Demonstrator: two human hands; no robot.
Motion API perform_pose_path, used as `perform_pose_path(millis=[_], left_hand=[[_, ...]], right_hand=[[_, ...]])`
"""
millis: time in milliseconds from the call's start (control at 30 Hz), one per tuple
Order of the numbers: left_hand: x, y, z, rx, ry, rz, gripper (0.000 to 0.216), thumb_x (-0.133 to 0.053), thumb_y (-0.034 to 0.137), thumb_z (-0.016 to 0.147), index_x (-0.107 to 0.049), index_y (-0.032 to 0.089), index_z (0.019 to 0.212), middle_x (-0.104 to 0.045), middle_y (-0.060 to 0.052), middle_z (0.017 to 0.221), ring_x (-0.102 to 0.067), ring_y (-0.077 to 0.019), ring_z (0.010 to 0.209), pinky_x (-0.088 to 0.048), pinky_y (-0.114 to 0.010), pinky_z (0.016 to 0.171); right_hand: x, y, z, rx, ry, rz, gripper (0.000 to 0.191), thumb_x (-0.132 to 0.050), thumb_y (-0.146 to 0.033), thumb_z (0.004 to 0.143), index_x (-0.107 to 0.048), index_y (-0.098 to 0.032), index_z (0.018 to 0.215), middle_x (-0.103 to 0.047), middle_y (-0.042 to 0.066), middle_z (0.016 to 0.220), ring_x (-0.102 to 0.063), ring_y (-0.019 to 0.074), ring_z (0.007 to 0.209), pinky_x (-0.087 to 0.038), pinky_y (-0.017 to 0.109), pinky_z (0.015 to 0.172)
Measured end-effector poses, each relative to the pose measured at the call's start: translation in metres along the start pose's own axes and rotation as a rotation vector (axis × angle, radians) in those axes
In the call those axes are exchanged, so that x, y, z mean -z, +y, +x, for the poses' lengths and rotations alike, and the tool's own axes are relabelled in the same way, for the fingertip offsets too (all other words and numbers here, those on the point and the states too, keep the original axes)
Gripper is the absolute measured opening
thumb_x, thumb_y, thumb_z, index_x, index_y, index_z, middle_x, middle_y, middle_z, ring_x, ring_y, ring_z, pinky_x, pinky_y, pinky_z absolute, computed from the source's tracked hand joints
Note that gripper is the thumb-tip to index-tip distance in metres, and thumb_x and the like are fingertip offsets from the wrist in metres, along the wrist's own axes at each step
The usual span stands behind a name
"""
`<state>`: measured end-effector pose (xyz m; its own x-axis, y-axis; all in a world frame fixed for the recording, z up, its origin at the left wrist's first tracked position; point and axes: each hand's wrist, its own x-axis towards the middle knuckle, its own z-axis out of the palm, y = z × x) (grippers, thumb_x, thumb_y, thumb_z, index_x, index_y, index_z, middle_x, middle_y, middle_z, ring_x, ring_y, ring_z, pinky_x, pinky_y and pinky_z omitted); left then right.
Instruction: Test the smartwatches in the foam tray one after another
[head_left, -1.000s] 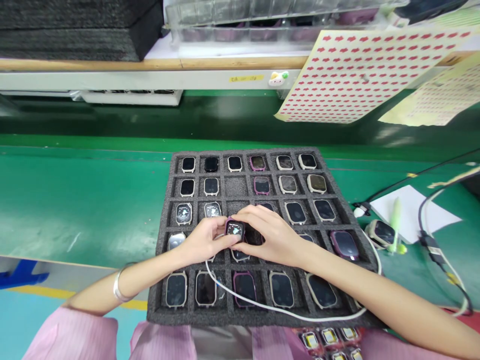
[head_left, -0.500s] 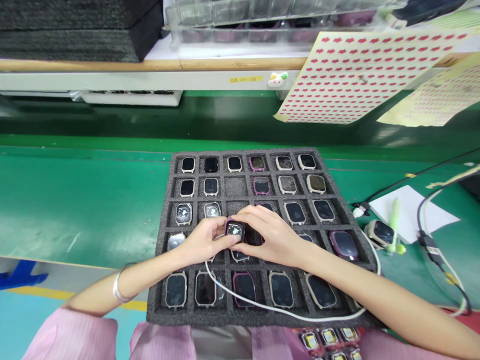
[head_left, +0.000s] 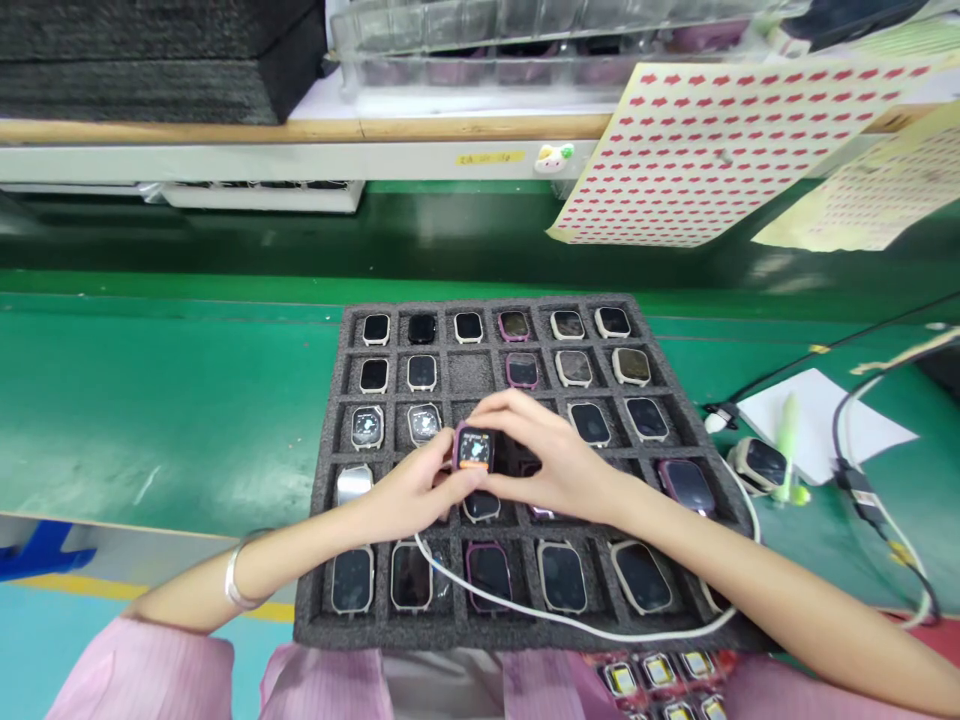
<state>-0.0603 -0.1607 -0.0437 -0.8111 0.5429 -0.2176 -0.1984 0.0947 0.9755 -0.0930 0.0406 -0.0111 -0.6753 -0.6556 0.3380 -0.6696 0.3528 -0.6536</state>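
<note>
A purple smartwatch (head_left: 475, 449) with a lit screen is held up above a dark grey foam tray (head_left: 480, 633). My left hand (head_left: 420, 484) is closed on its left side, the thumb at the screen's lower edge. My right hand (head_left: 544, 455) curves round the right side, thumb below and fingers on top, also closed on it. A white cable (head_left: 540, 618) runs from under my left fingers across the front of the tray; its end is hidden by the hand. Silver and purple smartwatches fill many compartments, among them one with a lit face (head_left: 424, 424) just left of my hands.
At right lie a silver watch (head_left: 761, 465), a green pen (head_left: 789, 450), white paper (head_left: 847, 425) and cables with a connector (head_left: 861, 497). A shelf edge (head_left: 300, 160) spans the back, with a sticker sheet (head_left: 697, 150) hanging from it. Small parts (head_left: 658, 670) sit below the tray.
The watch has shifted slightly right and up, and an orange bar now shows at the bottom of its screen. Both hands moved a little with it; the right fingers arch higher.
</note>
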Motion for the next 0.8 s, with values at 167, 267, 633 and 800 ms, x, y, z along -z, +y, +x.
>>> perform_pose_path(millis=[167, 267, 633, 800], left_hand=[[0.005, 0.008, -0.002, 0.016, -0.030, 0.065, 0.037, -0.052, 0.039, 0.089, -0.050, 0.017, 0.119, -0.062, -0.005, 0.095, -0.059, -0.0153, 0.080, -0.049, -0.027, 0.068], [0.008, 0.016, -0.002, 0.182, -0.103, -0.025, 0.030, -0.059, 0.038, 0.084, -0.057, 0.013, 0.101, -0.064, -0.004, 0.082, -0.059, -0.0127, 0.063, -0.044, -0.023, 0.051], [-0.013, 0.032, 0.024, 0.239, -0.063, -0.308, 0.037, -0.076, 0.012, 0.066, -0.063, 0.011, 0.101, -0.072, -0.010, 0.097, -0.068, -0.0198, 0.093, -0.046, -0.037, 0.095], [-0.021, 0.024, 0.034, 0.224, -0.051, -0.381, 0.042, -0.077, 0.008, 0.064, -0.063, 0.010, 0.103, -0.069, -0.012, 0.108, -0.066, -0.0213, 0.100, -0.044, -0.038, 0.099]], right_hand=[[0.013, 0.019, 0.009, -0.123, 0.047, -0.024, 0.032, -0.071, -0.028, 0.078, -0.059, -0.018, 0.106, -0.061, 0.008, 0.098, -0.059, 0.0217, 0.090, -0.051, 0.037, 0.078], [0.014, 0.025, 0.005, -0.083, -0.125, -0.225, 0.037, -0.070, -0.027, 0.079, -0.059, -0.017, 0.112, -0.062, 0.010, 0.106, -0.056, 0.0266, 0.099, -0.048, 0.044, 0.084], [0.049, 0.031, -0.018, -0.134, -0.364, -0.537, 0.037, -0.071, -0.021, 0.076, -0.061, -0.012, 0.111, -0.058, 0.014, 0.103, -0.060, 0.0284, 0.091, -0.052, 0.045, 0.077], [0.058, 0.028, -0.024, -0.199, -0.116, -0.258, 0.032, -0.073, -0.025, 0.073, -0.059, -0.017, 0.102, -0.059, 0.011, 0.106, -0.060, 0.0256, 0.099, -0.051, 0.041, 0.087]])
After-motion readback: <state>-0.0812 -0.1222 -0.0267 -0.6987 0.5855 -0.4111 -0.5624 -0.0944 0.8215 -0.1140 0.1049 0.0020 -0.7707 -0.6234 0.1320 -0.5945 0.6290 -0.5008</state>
